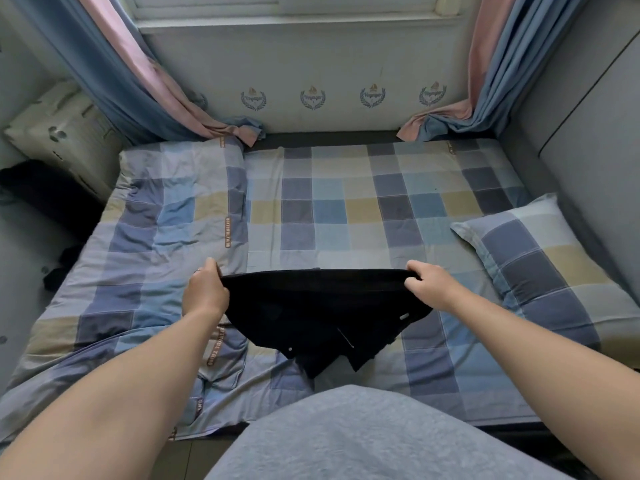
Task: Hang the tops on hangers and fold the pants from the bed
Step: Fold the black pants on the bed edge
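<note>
- Head view: a black garment [322,306] hangs stretched between both hands over the near half of the bed [329,209]. Its top edge runs taut and almost level. Its lower part droops to a point near the bed's front edge; whether it touches the sheet I cannot tell.
- The left hand [206,289] has its fingers curled round the garment's left corner, pinching the cloth.
- The right hand [429,284] grips the right corner likewise, fingers folded over the edge.
- A folded checked quilt [156,220] covers the left strip of the bed, its inner edge passing just beside the left hand.
- A checked pillow [540,258] lies at the right edge, near the right hand but apart from it.
- Between quilt and pillow, beyond the garment, a wide stretch of flat sheet runs to the far wall [346,64].
- The left curtain [114,71] and right curtain [502,64] pool on the bed's far corners.
- A grey cabinet [588,116] stands along the right side.
</note>
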{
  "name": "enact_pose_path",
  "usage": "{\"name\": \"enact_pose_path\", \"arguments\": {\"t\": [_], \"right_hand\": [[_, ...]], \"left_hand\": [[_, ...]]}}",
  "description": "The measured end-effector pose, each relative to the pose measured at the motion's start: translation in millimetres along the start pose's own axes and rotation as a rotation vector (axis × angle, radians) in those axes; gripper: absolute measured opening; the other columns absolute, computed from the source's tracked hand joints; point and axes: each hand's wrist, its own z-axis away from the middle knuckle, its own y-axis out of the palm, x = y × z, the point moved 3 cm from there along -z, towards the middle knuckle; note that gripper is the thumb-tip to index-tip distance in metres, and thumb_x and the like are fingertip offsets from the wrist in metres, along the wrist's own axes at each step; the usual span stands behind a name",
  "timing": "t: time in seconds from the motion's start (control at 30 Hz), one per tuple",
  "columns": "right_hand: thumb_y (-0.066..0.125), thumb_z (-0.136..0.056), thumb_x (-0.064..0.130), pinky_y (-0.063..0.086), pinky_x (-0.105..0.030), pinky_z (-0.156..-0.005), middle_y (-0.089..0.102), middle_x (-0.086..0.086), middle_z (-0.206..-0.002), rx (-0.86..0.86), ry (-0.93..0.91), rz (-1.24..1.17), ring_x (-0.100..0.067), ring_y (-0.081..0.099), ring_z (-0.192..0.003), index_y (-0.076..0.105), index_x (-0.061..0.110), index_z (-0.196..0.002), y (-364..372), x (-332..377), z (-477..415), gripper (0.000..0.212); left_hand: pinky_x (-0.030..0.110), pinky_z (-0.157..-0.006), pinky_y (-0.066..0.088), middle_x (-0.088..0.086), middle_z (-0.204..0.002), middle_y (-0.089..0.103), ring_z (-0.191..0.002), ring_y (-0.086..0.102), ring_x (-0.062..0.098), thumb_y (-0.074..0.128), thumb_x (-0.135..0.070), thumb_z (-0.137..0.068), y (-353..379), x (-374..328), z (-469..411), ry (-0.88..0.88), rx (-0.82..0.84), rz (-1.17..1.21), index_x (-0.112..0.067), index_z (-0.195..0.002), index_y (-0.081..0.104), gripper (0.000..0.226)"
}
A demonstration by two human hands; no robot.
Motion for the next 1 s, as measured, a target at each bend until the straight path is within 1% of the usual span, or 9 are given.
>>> {"name": "enact_pose_path", "arguments": {"t": [0.13, 0.27, 0.33, 0.43, 0.57, 0.67, 0.73, 0.83, 1.0], "right_hand": [[0.056, -0.084, 0.018, 0.037, -0.027, -0.059, 0.055, 0.005, -0.071, 0.135, -0.044, 0.069, -0.012, 0.049, -0.066, 0.049, 0.027, -0.072, -1, 0, 4, 0.016], [0.056, -0.087, 0.015, 0.044, -0.031, -0.069, 0.057, 0.002, -0.088, 0.199, -0.014, 0.244, -0.02, 0.056, -0.083, 0.051, 0.024, -0.082, 6, -15, 1, 0.012], [0.054, -0.088, 0.01, 0.043, -0.033, -0.079, 0.05, 0.001, -0.097, 0.152, 0.016, 0.347, -0.025, 0.055, -0.098, 0.051, 0.024, -0.089, 8, -26, -1, 0.014], [0.054, -0.086, 0.006, 0.037, -0.032, -0.083, 0.041, 0.003, -0.101, -0.046, 0.104, 0.353, -0.025, 0.046, -0.101, 0.052, 0.027, -0.09, 7, -43, -2, 0.021], [0.045, -0.081, -0.004, 0.053, -0.039, -0.085, 0.06, -0.011, -0.105, -0.145, 0.292, 0.097, -0.031, 0.055, -0.093, 0.06, 0.021, -0.084, 4, -55, -4, 0.03], [0.035, -0.078, -0.006, 0.06, -0.044, -0.064, 0.062, -0.019, -0.088, -0.193, 0.409, -0.082, -0.038, 0.065, -0.076, 0.061, 0.014, -0.084, 5, -55, -3, 0.033], [0.033, -0.085, -0.005, 0.054, -0.032, -0.043, 0.062, -0.021, -0.091, -0.204, 0.519, -0.282, -0.033, 0.062, -0.059, 0.06, 0.012, -0.09, 8, -56, -4, 0.033], [0.037, -0.098, 0.005, 0.044, -0.023, -0.03, 0.059, -0.022, -0.098, -0.234, 0.758, -0.734, -0.028, 0.055, -0.053, 0.057, 0.018, -0.112, 10, -54, -4, 0.028], [0.035, -0.096, -0.004, 0.056, -0.033, -0.04, 0.049, -0.016, -0.092, -0.104, 0.794, -1.054, -0.024, 0.053, -0.066, 0.045, 0.003, -0.105, -6, -44, -2, 0.015]], "left_hand": [[0.041, -0.072, 0.043, 0.015, -0.1, 0.052, -0.09, 0.054, 0.037, 0.051, 0.007, -0.086, 2, 15, -3, -0.027, -0.013, 0.043, -0.01, -0.101, 0.046, 0.023], [0.039, -0.076, 0.042, 0.019, -0.109, 0.057, -0.101, 0.056, 0.038, 0.054, 0.004, -0.085, 8, 23, -1, -0.081, 0.025, 0.027, -0.009, -0.097, 0.056, 0.018], [0.039, -0.079, 0.044, 0.02, -0.11, 0.058, -0.102, 0.056, 0.039, 0.055, 0.003, -0.085, 13, 28, 1, -0.136, 0.043, 0.03, -0.008, -0.095, 0.057, 0.016], [0.039, -0.08, 0.046, 0.022, -0.106, 0.061, -0.098, 0.057, 0.039, 0.055, 0.003, -0.084, 20, 38, 6, -0.2, 0.052, 0.075, -0.008, -0.091, 0.059, 0.013], [0.037, -0.076, 0.051, 0.019, -0.096, 0.065, -0.086, 0.056, 0.034, 0.053, 0.006, -0.084, 30, 49, 8, -0.319, 0.08, 0.197, -0.011, -0.084, 0.062, 0.019], [0.045, -0.061, 0.059, 0.021, -0.093, 0.06, -0.069, 0.06, 0.035, 0.039, 0.007, -0.094, 35, 42, 11, -0.575, 0.149, 0.724, -0.013, -0.076, 0.058, 0.033], [0.031, -0.044, 0.055, 0.018, -0.089, 0.058, -0.059, 0.055, 0.026, 0.03, 0.002, -0.099, 36, 40, 11, -0.73, 0.228, 0.982, -0.017, -0.074, 0.058, 0.042], [0.026, -0.042, 0.055, 0.014, -0.092, 0.052, -0.064, 0.051, 0.015, 0.029, 0.001, -0.101, 34, 41, 7, -0.855, 0.385, 1.187, -0.014, -0.082, 0.062, 0.041], [0.031, -0.048, 0.055, 0.015, -0.092, 0.046, -0.074, 0.051, 0.023, 0.034, 0.0, -0.1, 19, 30, 2, -0.952, 0.548, 1.259, -0.001, -0.092, 0.046, 0.014]]}}
